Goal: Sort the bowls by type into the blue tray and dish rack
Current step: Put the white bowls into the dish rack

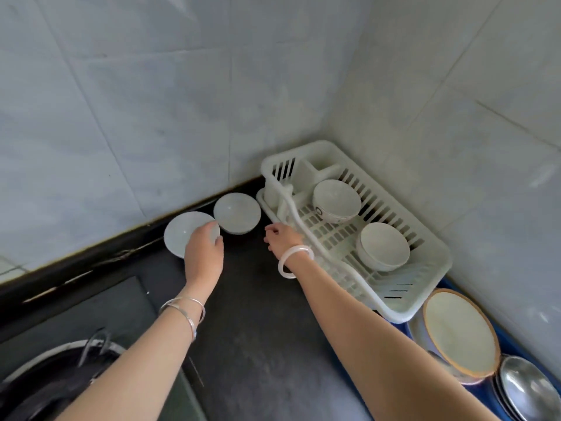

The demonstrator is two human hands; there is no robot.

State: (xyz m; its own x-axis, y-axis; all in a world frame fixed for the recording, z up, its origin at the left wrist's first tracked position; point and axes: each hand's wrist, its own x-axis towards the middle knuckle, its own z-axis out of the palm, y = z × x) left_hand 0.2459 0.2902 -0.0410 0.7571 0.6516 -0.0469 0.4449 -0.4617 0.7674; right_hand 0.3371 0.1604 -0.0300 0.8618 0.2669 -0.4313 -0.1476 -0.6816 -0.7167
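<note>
While gripping the bowl (pixel 179 235) on the counter (pixel 258 314) by its rim, left hand (pixel 203 253) curled over it, leaves right hand (pixel 283 238) loosely curled, holding nothing, beside the rack (pixel 434 268). Probably meant for the second bowl (pixel 236 212). Likely bound rackward, not for the tray (pixel 504 335).

Pale marbled tile walls (pixel 182 101) meet in a corner beyond the fingers (pixel 211 232) — dark stone counter (pixel 252 299) beneath them, black upstand (pixel 91 259) just past. Soft, even light.

No legible text, label or number. Just a dark mark on the bowl (pixel 337 202) beyond the right hand (pixel 283 240), unreadable.
</note>
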